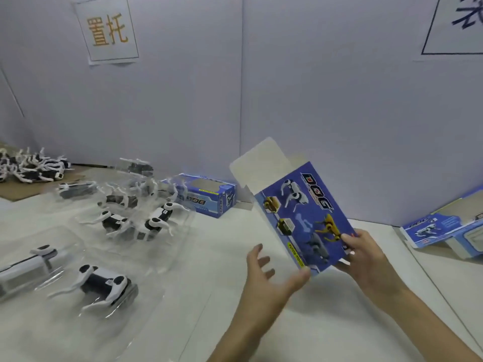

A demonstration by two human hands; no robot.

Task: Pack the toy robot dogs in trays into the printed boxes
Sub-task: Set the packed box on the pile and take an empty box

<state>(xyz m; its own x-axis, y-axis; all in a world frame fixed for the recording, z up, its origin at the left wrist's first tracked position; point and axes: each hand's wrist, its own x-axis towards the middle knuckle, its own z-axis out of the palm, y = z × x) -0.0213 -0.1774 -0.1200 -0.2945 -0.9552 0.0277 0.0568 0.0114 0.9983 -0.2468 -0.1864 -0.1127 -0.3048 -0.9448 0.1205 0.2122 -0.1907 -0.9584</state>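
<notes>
Above the table (pixel 339 322), the printed box (pixel 305 220) (flap raised) is gripped by the right hand (pixel 371 257), left hand (pixel 264 278) spread open; squaring-up judged next.

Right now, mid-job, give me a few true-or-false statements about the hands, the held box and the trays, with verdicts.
1. The right hand grips the printed box at a lower corner. True.
2. The held box's top flap is tucked shut. False: it stands open.
3. The left hand holds a dog. False: it is spread open beside the box and holds no dog.
4. A toy dog lies in a clear tray at the near left. True.
5. A second blue box lies on the table near the back wall. True.
</notes>
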